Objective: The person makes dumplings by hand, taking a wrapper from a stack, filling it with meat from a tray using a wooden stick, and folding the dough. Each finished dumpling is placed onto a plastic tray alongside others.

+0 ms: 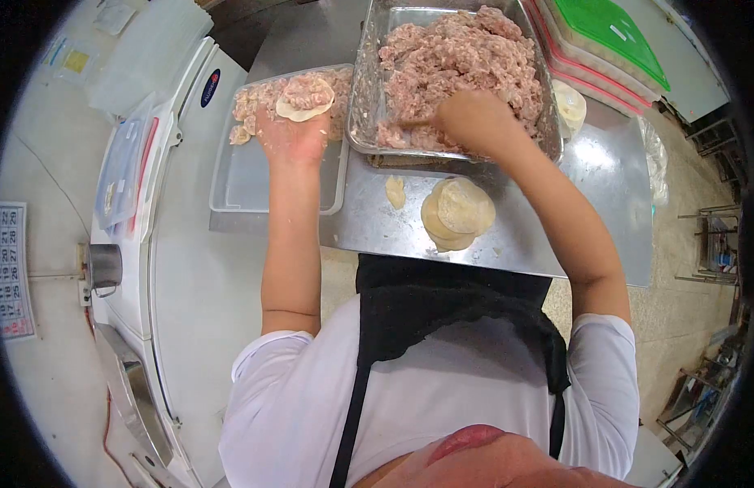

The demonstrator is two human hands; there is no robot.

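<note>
My left hand (294,140) holds a round dumpling wrapper (299,113) with a lump of minced meat (308,92) on it, over a clear plastic tray (279,191). Filled dumplings (245,110) sit in the far part of that tray. My right hand (473,118) is closed at the near side of a heap of minced meat (458,61), inside a deep metal pan (454,154). A thin brownish shape reaches left from its fingers; I cannot tell whether it is a tool. Near the table's front edge stands a stack of round wrappers (458,213).
A loose scrap of dough (395,193) lies left of the stack on the metal table (360,220). Right of the pan are another wrapper stack (570,107) and stacked containers with a green lid (609,37). A white freezer (202,268) stands at the left.
</note>
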